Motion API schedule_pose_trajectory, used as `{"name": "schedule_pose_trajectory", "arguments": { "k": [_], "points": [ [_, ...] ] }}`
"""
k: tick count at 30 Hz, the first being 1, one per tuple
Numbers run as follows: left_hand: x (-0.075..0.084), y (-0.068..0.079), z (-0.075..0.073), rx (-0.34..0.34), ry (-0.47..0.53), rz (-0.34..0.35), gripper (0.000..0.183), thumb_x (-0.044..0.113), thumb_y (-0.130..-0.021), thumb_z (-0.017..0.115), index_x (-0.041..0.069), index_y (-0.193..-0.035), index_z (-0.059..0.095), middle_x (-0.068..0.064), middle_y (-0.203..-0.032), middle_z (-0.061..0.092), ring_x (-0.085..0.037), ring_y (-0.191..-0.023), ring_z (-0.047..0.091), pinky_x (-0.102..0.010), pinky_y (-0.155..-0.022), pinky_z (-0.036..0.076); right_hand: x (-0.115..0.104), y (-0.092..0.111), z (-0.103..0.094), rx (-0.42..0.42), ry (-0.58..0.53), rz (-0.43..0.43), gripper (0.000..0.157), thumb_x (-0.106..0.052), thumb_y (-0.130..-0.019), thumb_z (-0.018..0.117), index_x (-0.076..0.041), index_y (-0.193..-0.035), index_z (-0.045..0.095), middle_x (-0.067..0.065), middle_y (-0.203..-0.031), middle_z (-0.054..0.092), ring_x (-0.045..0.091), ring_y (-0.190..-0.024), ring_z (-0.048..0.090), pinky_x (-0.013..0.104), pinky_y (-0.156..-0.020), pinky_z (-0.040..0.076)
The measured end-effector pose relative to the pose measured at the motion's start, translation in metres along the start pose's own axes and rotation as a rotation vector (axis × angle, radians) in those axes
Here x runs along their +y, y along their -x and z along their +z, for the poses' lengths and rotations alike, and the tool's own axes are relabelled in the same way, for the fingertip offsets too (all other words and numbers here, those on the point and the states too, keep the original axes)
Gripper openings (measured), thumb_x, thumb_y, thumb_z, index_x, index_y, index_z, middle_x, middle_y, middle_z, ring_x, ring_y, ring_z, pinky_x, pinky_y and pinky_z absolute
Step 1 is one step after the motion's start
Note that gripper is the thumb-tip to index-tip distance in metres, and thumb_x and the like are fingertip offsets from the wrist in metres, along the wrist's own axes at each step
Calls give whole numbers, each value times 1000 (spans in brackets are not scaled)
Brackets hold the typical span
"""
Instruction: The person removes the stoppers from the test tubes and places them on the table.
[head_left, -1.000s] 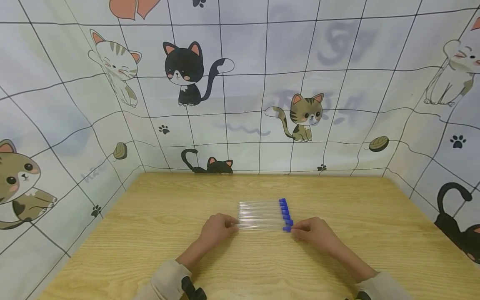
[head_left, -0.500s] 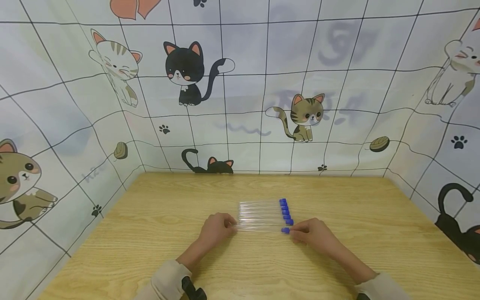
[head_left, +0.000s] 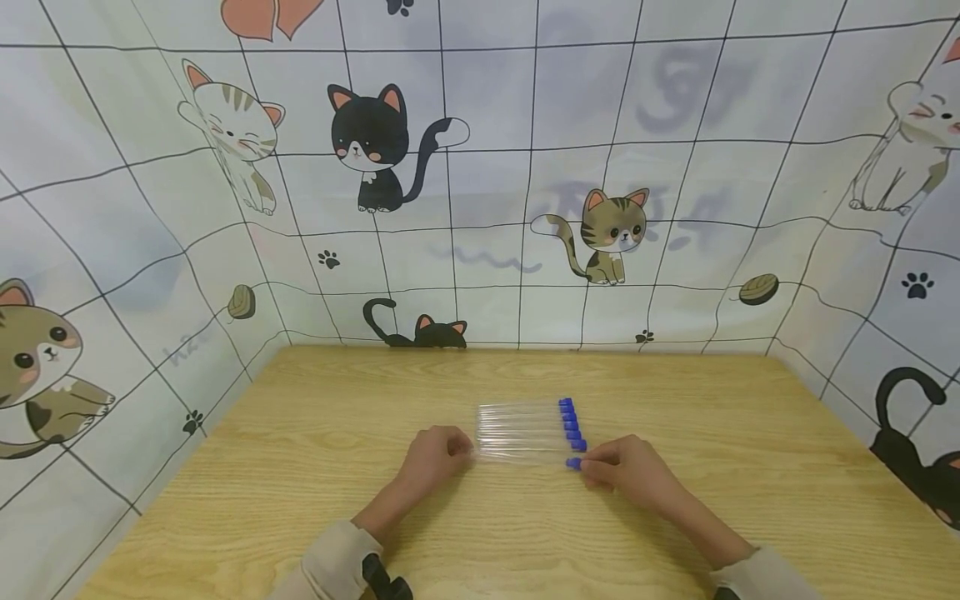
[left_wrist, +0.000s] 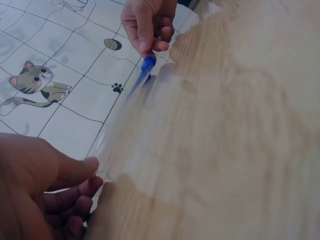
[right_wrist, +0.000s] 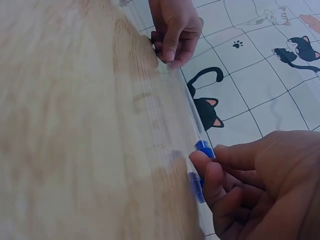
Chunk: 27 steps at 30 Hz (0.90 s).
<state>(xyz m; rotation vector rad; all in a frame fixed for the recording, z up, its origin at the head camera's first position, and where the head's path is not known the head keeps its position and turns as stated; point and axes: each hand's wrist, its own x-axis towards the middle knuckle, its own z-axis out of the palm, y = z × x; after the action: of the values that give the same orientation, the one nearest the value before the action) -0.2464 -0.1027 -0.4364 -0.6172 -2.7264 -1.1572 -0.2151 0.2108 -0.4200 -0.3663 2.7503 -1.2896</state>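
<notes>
A row of clear test tubes (head_left: 521, 425) with blue caps (head_left: 571, 421) lies side by side on the wooden table. The nearest test tube (head_left: 517, 458) sits slightly apart from the row at its capped end. My left hand (head_left: 437, 458) pinches its clear left end between thumb and index finger. At the other end, my right hand (head_left: 632, 473) grips the blue cap (right_wrist: 204, 148) with thumb and fingertips. In the left wrist view this tube stretches from my left fingertips (left_wrist: 90, 167) to the cap at the opposite hand; the fingers partly hide both ends.
The wooden table (head_left: 360, 383) surrounds the tubes. Behind it and along both sides rises a white grid-patterned cloth (head_left: 495, 192) printed with cartoon cats. A black wrist strap (head_left: 386, 577) shows at the left sleeve.
The nearest tube's capped end has shifted slightly toward the person, widening the gap to the row. The right hand moved a little with it; the left hand has stayed nearly still.
</notes>
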Motion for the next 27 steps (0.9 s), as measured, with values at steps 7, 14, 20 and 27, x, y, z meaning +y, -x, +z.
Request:
{"name": "schedule_pose_trajectory", "arguments": {
  "k": [7,14,20,27],
  "points": [
    [-1,-1,4,-22,194,-20,10,15,-89,69,7,-94,66,2,-85,65,-12,-75,58,-27,-65,49,-6,1,-5,107,30,-9,13,-19,-90,68,-9,-83,72,-2,-71,66,15,-64,58,27,-52,46],
    [-3,-1,9,-60,476,-37,15,15,-88,70,5,-96,62,-6,-82,68,-18,-65,58,-25,-55,46,-3,-2,-6,145,-28,23,18,-27,-89,70,-10,-83,65,0,-73,66,18,-66,60,27,-54,47],
    [-6,-2,10,-68,635,-78,24,13,-88,70,-2,-103,60,-17,-89,69,-22,-74,63,-26,-61,48,2,-4,-5,133,-225,-31,32,-25,-90,68,-1,-105,54,10,-85,70,23,-78,66,33,-65,53],
    [-9,-3,10,-87,735,-107,25,15,-93,64,-4,-107,58,-18,-92,68,-26,-81,65,-29,-69,51,13,-6,4,71,-466,14,44,-24,-92,66,5,-122,55,17,-101,68,23,-88,66,30,-74,53]
  ]
}}
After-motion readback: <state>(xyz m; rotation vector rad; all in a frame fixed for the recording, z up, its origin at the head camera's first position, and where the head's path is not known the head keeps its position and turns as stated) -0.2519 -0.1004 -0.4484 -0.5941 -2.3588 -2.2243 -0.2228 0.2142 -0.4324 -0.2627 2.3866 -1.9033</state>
